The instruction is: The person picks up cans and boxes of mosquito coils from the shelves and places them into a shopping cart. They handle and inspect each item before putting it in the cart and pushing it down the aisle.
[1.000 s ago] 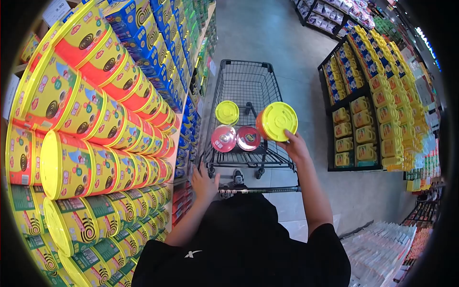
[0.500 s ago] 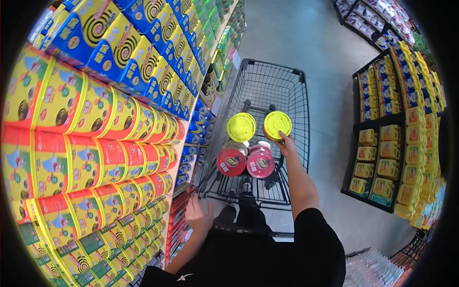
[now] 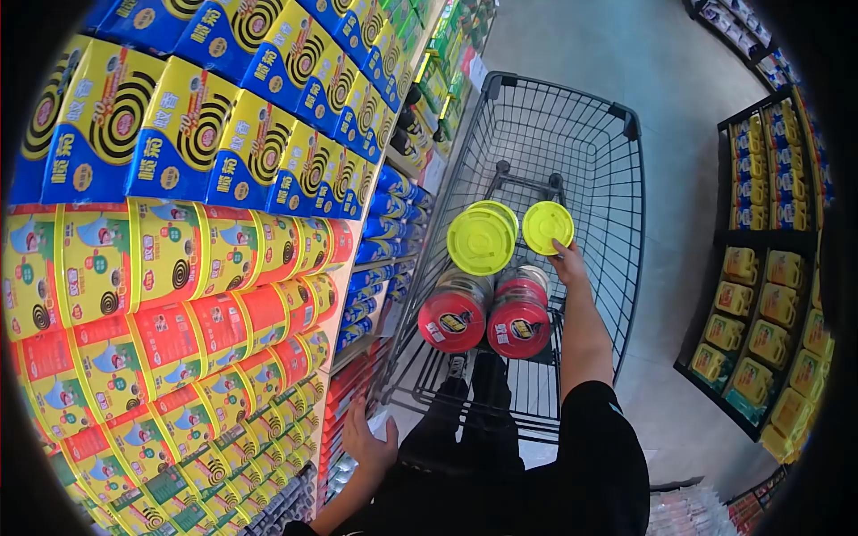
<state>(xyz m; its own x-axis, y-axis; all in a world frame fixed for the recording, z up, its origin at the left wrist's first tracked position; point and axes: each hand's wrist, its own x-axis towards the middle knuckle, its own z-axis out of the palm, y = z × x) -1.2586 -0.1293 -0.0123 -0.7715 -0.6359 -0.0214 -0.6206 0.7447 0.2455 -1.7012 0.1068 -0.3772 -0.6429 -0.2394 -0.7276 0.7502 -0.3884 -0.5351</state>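
Note:
My right hand (image 3: 569,263) grips the near edge of a round tub with a yellow lid (image 3: 548,228), held over the shopping cart (image 3: 597,134). Left of it in the cart is another yellow-lidded tub (image 3: 481,241), with a further yellow rim showing just behind. Nearer to me, two clear jars with red lids lie side by side, the left jar (image 3: 451,322) and the right jar (image 3: 518,327), lids facing me. My left hand (image 3: 368,442) is beside the lower shelf, fingers apart, with a white patch showing by its thumb.
On my left, shelves carry stacked yellow tubs (image 3: 170,268) and blue-and-yellow mosquito coil boxes (image 3: 179,134). Blue cylindrical packs (image 3: 380,237) sit close beside the cart. A black rack of yellow jugs (image 3: 751,304) stands to the right across the grey floor (image 3: 666,259).
The view has shifted, and the cart now appears higher and farther right. My right hand still grips its tub. A second yellow rim now shows behind the left tub.

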